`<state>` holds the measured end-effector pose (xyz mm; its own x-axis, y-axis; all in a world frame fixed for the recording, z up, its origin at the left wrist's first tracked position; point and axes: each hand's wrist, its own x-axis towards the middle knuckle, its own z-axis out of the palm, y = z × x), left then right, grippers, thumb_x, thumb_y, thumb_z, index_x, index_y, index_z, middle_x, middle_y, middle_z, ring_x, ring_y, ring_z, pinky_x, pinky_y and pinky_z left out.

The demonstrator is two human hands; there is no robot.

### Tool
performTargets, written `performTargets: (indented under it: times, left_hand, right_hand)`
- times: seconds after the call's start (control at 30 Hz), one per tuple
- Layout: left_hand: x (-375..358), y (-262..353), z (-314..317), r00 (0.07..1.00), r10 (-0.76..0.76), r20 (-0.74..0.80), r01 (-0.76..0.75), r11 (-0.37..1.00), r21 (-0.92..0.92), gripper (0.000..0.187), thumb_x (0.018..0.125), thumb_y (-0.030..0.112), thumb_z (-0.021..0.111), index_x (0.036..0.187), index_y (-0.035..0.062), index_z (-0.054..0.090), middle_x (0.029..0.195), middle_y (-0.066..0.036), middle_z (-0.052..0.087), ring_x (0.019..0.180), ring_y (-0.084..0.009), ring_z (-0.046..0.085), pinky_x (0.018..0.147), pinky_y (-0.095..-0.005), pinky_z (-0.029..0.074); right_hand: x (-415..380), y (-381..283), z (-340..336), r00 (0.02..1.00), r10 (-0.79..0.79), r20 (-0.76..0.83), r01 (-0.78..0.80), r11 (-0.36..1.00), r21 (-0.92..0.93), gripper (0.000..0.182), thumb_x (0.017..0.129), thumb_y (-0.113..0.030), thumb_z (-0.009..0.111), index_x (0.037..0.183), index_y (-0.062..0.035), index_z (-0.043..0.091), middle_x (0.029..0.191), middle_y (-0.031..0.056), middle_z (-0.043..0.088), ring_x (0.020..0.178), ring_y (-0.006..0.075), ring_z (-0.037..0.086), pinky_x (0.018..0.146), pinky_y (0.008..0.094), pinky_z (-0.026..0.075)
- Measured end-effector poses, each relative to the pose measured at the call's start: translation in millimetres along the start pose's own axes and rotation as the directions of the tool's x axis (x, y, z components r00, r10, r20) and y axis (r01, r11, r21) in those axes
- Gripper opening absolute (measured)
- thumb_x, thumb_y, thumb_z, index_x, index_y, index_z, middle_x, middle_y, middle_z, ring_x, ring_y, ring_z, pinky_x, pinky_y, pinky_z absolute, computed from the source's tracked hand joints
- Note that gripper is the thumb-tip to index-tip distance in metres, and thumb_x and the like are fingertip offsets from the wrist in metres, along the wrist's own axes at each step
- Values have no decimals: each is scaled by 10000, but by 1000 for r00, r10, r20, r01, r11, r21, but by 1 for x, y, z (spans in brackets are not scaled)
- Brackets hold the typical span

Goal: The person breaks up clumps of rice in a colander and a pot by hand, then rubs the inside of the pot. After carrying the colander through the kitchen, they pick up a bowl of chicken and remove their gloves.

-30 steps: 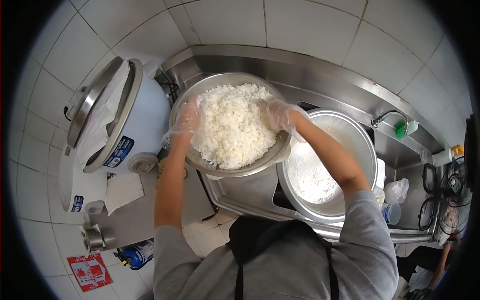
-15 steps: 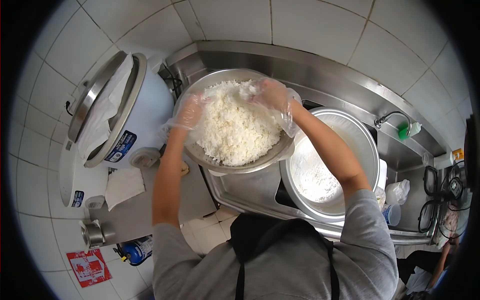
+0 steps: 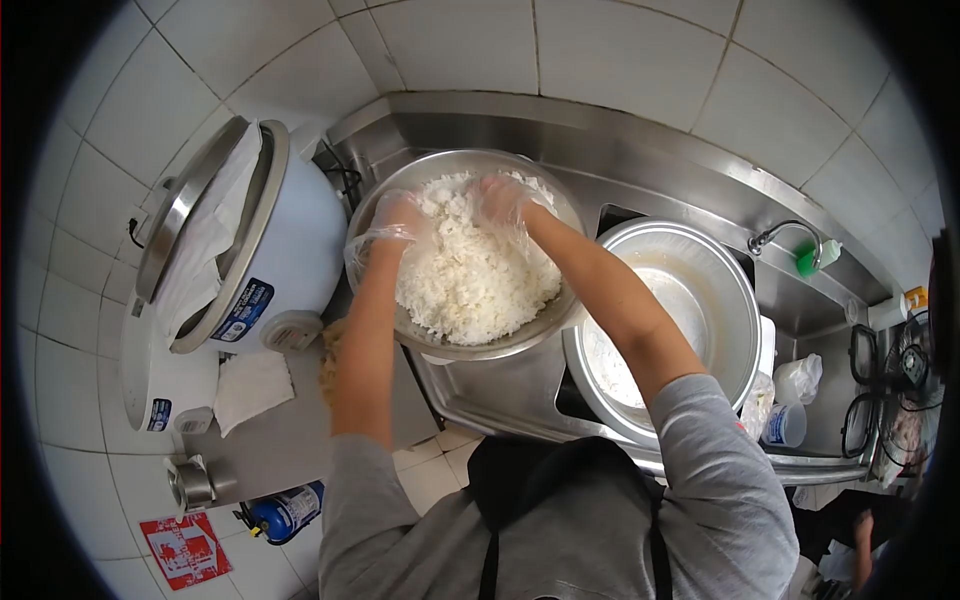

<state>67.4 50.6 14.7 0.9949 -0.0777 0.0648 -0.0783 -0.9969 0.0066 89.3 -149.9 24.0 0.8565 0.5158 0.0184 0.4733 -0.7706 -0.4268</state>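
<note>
A wide metal bowl point(image 3: 540, 335) holds a large heap of white cooked rice point(image 3: 480, 285). Loose clear plastic gloves cover both my hands. At the bowl's left side, my left hand point(image 3: 400, 215) is curled into the rice, its fingertips partly hidden. My right hand point(image 3: 502, 198) is closed around rice at the far side of the heap, fingers bent down into it. Right of the bowl stands a big silver pot point(image 3: 730, 300), with whitish residue on its inside and my right forearm across its near left part.
At left, a large rice cooker point(image 3: 305, 240) has its lid point(image 3: 195, 215) raised and a white cloth point(image 3: 215, 240) draped over the rim. A faucet point(image 3: 785, 232) and a green bottle point(image 3: 808, 262) are at right. A fan point(image 3: 905, 360) and another person's arm point(image 3: 862, 545) appear far right.
My right hand has moved left and down into the rice, closer to my left hand. My left hand has shifted slightly right. The view has shifted a little.
</note>
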Motion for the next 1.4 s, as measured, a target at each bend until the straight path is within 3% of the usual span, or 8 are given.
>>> performTargets:
  times: [0.2,0.5,0.6,0.87,1.13,1.2,1.3,1.4]
  left_hand:
    - [-5,-18,9,925,-147,-350,38,953,-301,329,846,270,492,1074,39,543,915,-253,580,876,-394,555,775,-421,445]
    - [-68,25,-75,927,290,-238,-359,871,-335,462,801,344,580,1141,38,520,1108,-188,546,1066,-298,498,933,-368,369]
    - [-82,41,-85,920,392,-9,-348,805,-480,449,793,310,599,1135,29,527,1123,-170,542,1066,-297,497,943,-360,365]
    - [-99,49,-68,982,186,10,-160,870,-466,244,803,151,589,1031,65,593,1026,-137,572,952,-271,539,839,-328,416]
    - [-130,89,-84,930,299,-214,-368,772,-518,234,804,80,576,1038,66,577,1029,-114,578,943,-265,556,809,-312,435]
    - [-134,98,-76,923,306,-233,-384,774,-503,240,802,66,576,1042,71,578,1028,-112,579,984,-263,539,833,-311,424]
    - [-137,112,-75,917,344,-203,-399,770,-497,249,799,55,578,1047,77,581,1033,-111,580,1040,-260,515,867,-314,408]
    - [-140,133,-78,916,369,-158,-390,724,-569,251,797,58,585,1047,72,584,1039,-113,580,1062,-258,503,886,-319,398]
  right_hand:
    - [-15,-6,-25,997,-16,-78,17,1000,17,517,738,-291,582,1216,-140,454,1180,151,501,1050,330,503,884,383,411]
    - [-45,-13,-77,910,-405,83,379,897,228,550,601,-219,648,1131,-125,539,1013,107,604,771,217,586,659,320,475]
    - [-67,-22,-106,935,-116,335,39,973,228,475,598,-258,666,1053,-135,603,949,97,625,730,207,579,623,313,461]
    - [-135,23,-130,964,-265,-19,260,926,275,348,727,-340,661,927,-57,637,883,116,625,826,196,583,684,333,468]
    - [-261,144,-44,865,472,-172,-220,663,716,373,797,-422,594,670,-70,591,551,22,537,496,93,496,469,246,415]
    - [-293,210,46,863,483,147,-494,749,441,330,834,-267,490,582,-59,541,516,17,499,445,106,457,441,261,402]
    - [-332,270,143,861,14,509,369,671,-643,183,819,-105,420,836,64,489,522,71,465,509,114,513,338,246,386]
    - [-334,237,169,932,214,293,-268,950,160,164,844,-112,408,882,26,488,665,59,498,550,131,514,410,200,418]
